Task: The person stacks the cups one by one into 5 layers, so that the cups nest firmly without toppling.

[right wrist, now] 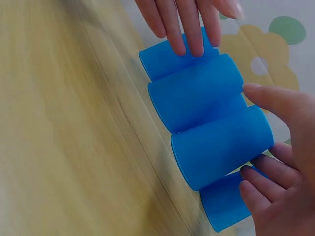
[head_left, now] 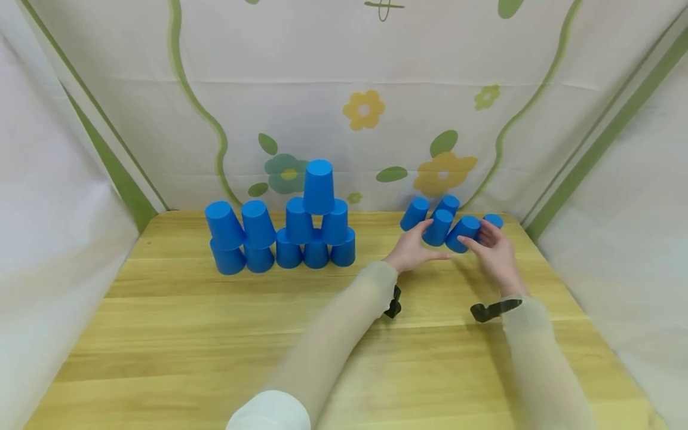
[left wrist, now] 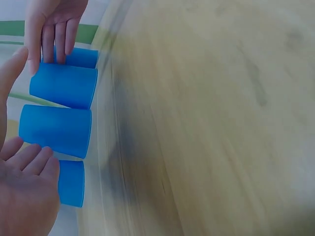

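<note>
Several blue plastic cups stand upside down at the table's back right. In the head view my left hand (head_left: 412,246) is at a front cup (head_left: 438,227), its fingers straight along the cup's left side and its thumb stretched out rightward. My right hand (head_left: 495,254) is around the neighbouring cup (head_left: 463,233), thumb in front and fairly straight fingers on its right. The right wrist view shows that cup (right wrist: 221,147) between the right thumb and fingers, with no firm grip visible. Another cup (head_left: 492,221) is partly hidden behind the right fingers.
Left of centre, a pyramid of upside-down blue cups has a single cup (head_left: 319,186) on top. Beside it, two cups (head_left: 223,225) (head_left: 258,224) stand on two others. A patterned cloth (head_left: 301,107) hangs behind the wooden table (head_left: 188,340), with white cloth at both sides.
</note>
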### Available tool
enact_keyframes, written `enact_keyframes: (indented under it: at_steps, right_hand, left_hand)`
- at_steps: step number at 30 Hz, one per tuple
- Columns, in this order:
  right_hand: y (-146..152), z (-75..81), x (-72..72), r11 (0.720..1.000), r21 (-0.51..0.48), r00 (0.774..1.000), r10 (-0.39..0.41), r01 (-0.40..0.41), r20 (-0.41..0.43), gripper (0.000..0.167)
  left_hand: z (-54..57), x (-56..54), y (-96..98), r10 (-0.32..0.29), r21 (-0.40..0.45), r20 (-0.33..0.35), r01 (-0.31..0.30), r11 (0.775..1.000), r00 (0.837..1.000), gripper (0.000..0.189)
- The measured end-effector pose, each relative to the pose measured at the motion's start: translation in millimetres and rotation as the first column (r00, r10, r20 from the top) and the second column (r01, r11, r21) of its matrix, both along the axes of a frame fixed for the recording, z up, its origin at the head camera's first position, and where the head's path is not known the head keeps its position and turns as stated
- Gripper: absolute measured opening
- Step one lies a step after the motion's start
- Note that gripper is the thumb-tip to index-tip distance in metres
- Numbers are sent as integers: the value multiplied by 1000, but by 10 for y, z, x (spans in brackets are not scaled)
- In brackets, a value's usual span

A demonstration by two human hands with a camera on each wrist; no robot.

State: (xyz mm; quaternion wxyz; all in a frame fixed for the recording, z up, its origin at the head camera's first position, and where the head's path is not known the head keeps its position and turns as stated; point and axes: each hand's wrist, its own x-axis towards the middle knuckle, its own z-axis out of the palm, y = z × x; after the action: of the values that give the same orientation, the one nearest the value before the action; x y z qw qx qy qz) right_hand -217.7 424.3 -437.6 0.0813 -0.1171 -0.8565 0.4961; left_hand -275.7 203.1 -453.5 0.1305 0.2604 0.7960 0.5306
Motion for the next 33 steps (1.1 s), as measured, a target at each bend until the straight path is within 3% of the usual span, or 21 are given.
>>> enact_keyframes:
  at_steps: [7,12,17,21,26,29,33]
  right_hand:
    - [-36,-71,-150,1000,-9,1000,5,-5,-1,91]
    - [-93,-101,-223,1000,-1,1000,9,-9,-10,88]
    - [-93,-111,-211,1000,5,1000,27,-27,-14,84]
    - [-102,-127,-178,998,2,998,61,-61,0,81]
    - [-150,-119,-142,994,24,994,109,-109,8,78]
    - [-162,-115,-129,992,25,993,121,-121,5,75]
    - [-152,-119,-113,992,24,992,126,-126,0,73]
  left_hand:
    - [-13,-23,72,77,60,56,-80,995,995,100]
    - [-54,-59,41,85,101,80,-93,990,993,99]
    - [-14,-90,44,68,67,29,-69,995,997,98]
    - [-4,-100,6,91,5,-9,-91,996,996,86]
    - [-72,-93,-49,133,-4,0,-133,991,991,65]
    - [-141,-80,-73,149,2,6,-149,989,989,61]
    - [-180,-60,-99,137,-14,-37,-137,990,990,61]
